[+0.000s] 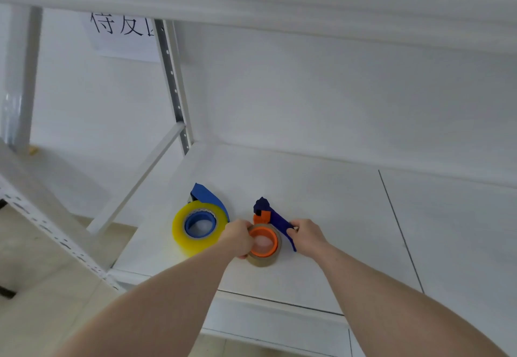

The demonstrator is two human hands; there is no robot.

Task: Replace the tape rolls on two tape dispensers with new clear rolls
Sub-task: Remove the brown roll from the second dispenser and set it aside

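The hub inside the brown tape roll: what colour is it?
Orange hub, clearest in the head view.

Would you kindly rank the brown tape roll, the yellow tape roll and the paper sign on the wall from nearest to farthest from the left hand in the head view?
1. Brown tape roll: under the left hand, which grips its left edge.
2. Yellow tape roll: just left of that hand on the shelf, not touching.
3. Paper sign: far up on the wall, upper left.

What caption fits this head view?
Left hand grips the brown tape roll; right hand holds its dark blue dispenser.
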